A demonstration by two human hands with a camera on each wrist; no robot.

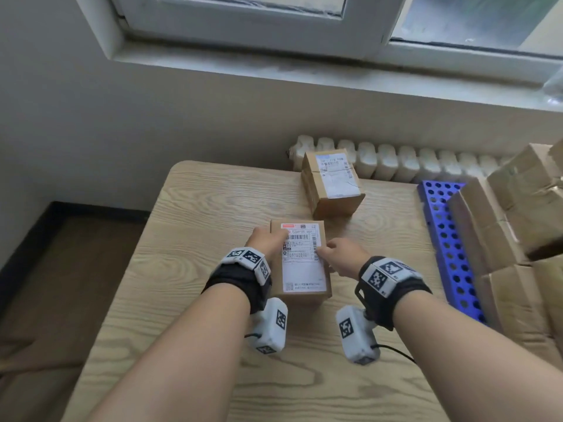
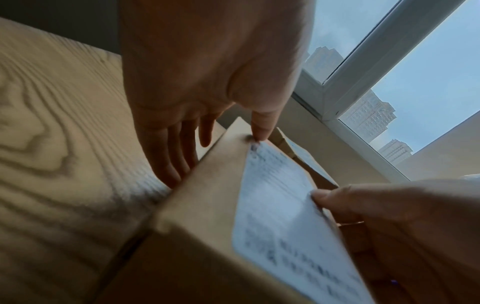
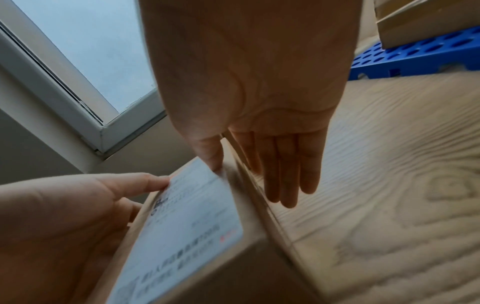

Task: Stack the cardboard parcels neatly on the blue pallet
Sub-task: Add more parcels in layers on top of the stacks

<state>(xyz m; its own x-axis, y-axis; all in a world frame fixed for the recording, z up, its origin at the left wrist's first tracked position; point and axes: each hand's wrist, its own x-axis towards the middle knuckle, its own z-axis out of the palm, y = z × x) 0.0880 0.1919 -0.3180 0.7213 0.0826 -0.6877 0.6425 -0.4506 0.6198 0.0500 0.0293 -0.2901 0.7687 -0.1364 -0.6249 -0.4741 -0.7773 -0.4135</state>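
Note:
A cardboard parcel (image 1: 301, 263) with a white shipping label lies flat on the wooden table (image 1: 198, 208), between my two hands. My left hand (image 1: 268, 239) is at its left side; in the left wrist view its thumb tip rests on the parcel (image 2: 207, 216) top and its straight fingers (image 2: 176, 164) lie down the side. My right hand (image 1: 338, 254) is at the right side, thumb on the label edge, straight fingers (image 3: 288, 185) pointing down beside the parcel (image 3: 197, 226). The blue perforated pallet (image 1: 447, 239) lies to the right.
A second labelled parcel (image 1: 332, 181) stands at the table's far edge. Several cardboard parcels (image 1: 502, 223) are stacked on the pallet's right part, some tilted. A white radiator (image 1: 411, 166) and a window sill run behind. The table's left edge drops to a dark floor.

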